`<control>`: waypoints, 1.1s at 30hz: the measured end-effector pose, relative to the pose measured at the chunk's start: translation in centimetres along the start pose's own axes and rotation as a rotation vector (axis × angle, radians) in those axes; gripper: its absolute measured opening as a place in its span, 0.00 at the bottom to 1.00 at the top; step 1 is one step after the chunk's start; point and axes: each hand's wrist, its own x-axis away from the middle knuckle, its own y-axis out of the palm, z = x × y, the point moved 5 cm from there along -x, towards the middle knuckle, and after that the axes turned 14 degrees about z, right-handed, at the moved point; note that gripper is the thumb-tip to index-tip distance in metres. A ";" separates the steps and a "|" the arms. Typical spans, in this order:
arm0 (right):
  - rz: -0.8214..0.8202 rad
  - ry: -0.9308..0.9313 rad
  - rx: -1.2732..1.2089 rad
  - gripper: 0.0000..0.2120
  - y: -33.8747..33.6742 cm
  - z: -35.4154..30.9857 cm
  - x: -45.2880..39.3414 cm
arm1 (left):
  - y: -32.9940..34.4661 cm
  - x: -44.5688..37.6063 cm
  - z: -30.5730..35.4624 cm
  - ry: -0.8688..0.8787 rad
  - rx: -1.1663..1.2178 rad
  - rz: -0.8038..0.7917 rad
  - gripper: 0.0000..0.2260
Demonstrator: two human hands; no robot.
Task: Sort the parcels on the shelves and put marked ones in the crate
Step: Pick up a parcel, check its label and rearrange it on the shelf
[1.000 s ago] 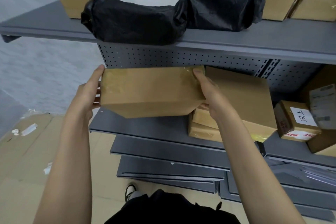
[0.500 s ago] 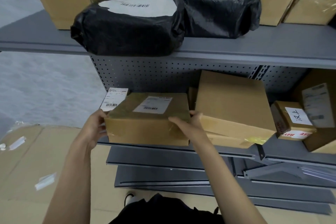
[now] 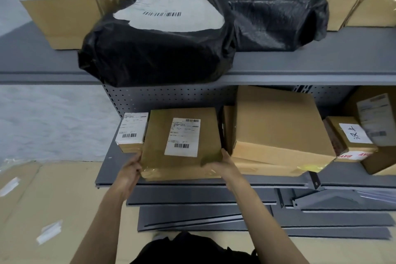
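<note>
A flat brown parcel [image 3: 156, 141] with a white barcode label lies on the lower grey shelf [image 3: 107, 169], label up. My left hand [image 3: 130, 172] grips its near left corner and my right hand [image 3: 220, 166] grips its near right corner. A small box with a white label [image 3: 131, 132] sits just left of it. To its right lies a large plain carton [image 3: 276, 126] on flatter parcels. A small box with a handwritten mark [image 3: 353, 135] stands further right.
The upper shelf [image 3: 321, 60] carries two black plastic-wrapped parcels [image 3: 154, 53] [image 3: 276, 17] and several brown cartons [image 3: 57, 19]. Loose grey shelf boards [image 3: 214, 216] and a bracket [image 3: 325, 200] lie on the cardboard-covered floor [image 3: 53, 199] below. No crate is in view.
The parcel was held up with its plain side toward me. It has been turned label up and set down onto the lower shelf, both hands still on it.
</note>
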 end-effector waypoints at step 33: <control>0.585 -0.700 1.055 0.47 -16.1 0.1 0.0 | 23.4 11.9 1.7 -0.179 -0.184 -0.248 0.39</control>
